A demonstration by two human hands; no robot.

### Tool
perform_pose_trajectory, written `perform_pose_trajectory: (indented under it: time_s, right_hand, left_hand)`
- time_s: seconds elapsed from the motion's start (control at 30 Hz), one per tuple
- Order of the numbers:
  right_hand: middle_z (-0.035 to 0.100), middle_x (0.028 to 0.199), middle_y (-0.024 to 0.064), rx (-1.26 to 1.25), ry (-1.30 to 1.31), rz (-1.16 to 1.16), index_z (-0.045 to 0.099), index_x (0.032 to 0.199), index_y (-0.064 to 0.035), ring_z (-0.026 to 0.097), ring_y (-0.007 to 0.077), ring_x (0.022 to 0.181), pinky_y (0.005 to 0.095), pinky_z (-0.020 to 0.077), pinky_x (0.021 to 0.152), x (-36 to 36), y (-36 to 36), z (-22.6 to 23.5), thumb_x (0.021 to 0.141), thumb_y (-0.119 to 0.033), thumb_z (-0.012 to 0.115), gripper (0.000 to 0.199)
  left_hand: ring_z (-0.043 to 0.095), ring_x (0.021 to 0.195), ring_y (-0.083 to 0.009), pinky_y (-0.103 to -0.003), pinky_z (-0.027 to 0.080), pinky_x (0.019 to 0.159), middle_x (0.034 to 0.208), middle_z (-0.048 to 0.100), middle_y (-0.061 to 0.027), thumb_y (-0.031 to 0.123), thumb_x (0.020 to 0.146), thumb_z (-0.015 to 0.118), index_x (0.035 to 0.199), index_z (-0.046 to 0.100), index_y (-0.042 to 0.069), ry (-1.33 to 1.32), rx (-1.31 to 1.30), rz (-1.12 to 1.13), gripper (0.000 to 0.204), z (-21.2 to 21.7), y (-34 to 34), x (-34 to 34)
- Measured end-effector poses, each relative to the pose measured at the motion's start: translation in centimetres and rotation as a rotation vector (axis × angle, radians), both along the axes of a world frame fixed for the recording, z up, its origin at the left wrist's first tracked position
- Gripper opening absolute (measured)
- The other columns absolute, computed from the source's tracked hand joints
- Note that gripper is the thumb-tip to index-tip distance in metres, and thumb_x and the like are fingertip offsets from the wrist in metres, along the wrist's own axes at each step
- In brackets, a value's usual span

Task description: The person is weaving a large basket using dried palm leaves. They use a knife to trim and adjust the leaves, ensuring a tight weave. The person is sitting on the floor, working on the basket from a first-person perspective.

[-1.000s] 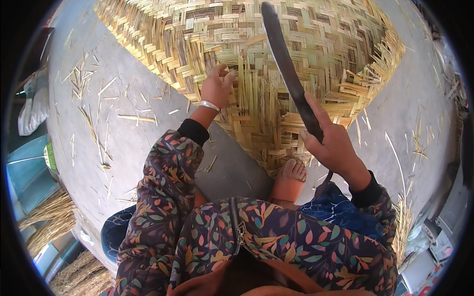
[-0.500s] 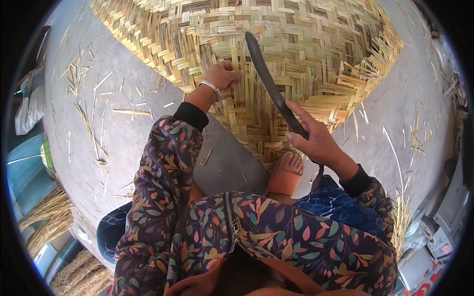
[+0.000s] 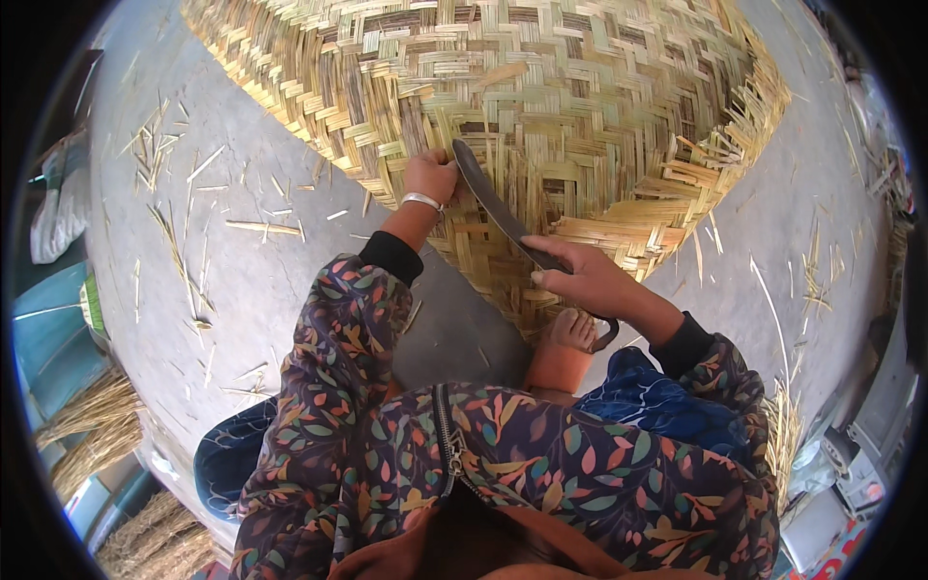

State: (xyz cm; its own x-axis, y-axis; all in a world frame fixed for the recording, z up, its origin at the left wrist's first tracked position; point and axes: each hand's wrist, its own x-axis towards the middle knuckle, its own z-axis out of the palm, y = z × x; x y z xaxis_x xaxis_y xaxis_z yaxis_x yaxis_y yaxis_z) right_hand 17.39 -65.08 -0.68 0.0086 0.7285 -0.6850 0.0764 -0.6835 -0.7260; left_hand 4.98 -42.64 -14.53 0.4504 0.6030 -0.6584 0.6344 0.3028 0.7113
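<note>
A large woven mat [image 3: 570, 116] of yellow-green and brown flat strips spreads out ahead, its near corner pointing toward me. My left hand [image 3: 431, 180], with a pale bangle at the wrist, is closed at the mat's left part, pinching a strip there. In my right hand [image 3: 590, 275] is a dark curved knife [image 3: 491, 200], gripped with the fingers laid along it. Its tip lies beside my left fingers, low over the weave. A hooked tail end of the knife shows below my right hand, near my foot.
My bare foot [image 3: 572, 332] in an orange slipper rests by the mat's near corner. Cut straw and strip scraps [image 3: 263, 228] litter the grey floor [image 3: 242, 319] on both sides. Bundles of dry stalks [image 3: 92, 420] lie at the left rim; grey objects stand at the right.
The knife has come down and toward me, its tip now beside my left fingers. My right hand shifted left; my left hand moved slightly nearer to me.
</note>
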Motion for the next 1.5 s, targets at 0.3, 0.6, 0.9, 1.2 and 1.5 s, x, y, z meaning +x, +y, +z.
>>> perform_pose_trajectory:
  time_s: [0.3,0.6,0.9,1.2,1.5]
  right_hand:
    - [0.069,0.099,0.021,0.048,-0.119,0.062,0.052,0.134,-0.0005,0.066,0.0246,0.088,0.0332,0.0495,0.082,1.6,0.9,-2.3,0.085,-0.033,0.059,0.059]
    - [0.067,0.083,0.0198,0.029,-0.417,0.134,0.055,0.128,-0.005,0.065,0.0389,0.081,0.0463,0.0503,0.074,-1.0,3.7,-2.9,0.081,-0.031,0.057,0.054]
    - [0.067,0.08,0.018,0.048,-0.592,0.097,0.053,0.126,-0.0083,0.064,0.0409,0.077,0.0522,0.05,0.07,-2.0,5.6,-5.7,0.081,-0.028,0.057,0.05]
    - [0.066,0.075,0.0156,0.044,-0.664,0.201,0.049,0.135,-0.0115,0.064,0.0378,0.071,0.0493,0.0514,0.065,-1.9,5.5,-6.1,0.081,-0.029,0.058,0.058]
    - [0.066,0.073,0.0196,0.099,-0.659,0.271,0.053,0.123,-0.002,0.065,0.0398,0.069,0.0518,0.0511,0.063,-1.5,5.9,-4.9,0.079,-0.022,0.055,0.048]
  left_hand:
    - [0.057,0.046,-0.0107,-0.026,0.048,0.044,0.059,0.061,-0.0029,0.022,0.087,0.071,0.072,0.057,0.009,-0.169,-0.278,0.113,0.024,1.6,-0.3,-0.4]
    - [0.06,0.051,-0.0113,-0.025,0.048,0.044,0.066,0.061,-0.0009,0.023,0.085,0.074,0.081,0.059,0.008,-0.163,-0.462,0.173,0.022,1.0,1.3,-0.6]
    - [0.055,0.047,-0.0108,-0.026,0.044,0.045,0.061,0.054,0.0023,0.023,0.085,0.075,0.079,0.057,0.01,-0.029,-0.528,0.081,0.023,3.3,1.6,-0.6]
    - [0.053,0.051,-0.0106,-0.027,0.044,0.044,0.068,0.056,0.0021,0.017,0.085,0.072,0.084,0.065,0.009,0.085,-0.675,0.096,0.011,1.7,1.8,0.5]
    - [0.067,0.06,-0.026,-0.038,0.053,0.053,0.067,0.067,-0.0118,0.042,0.082,0.072,0.082,0.068,0.002,0.283,0.006,-0.464,0.04,2.3,2.0,1.9]
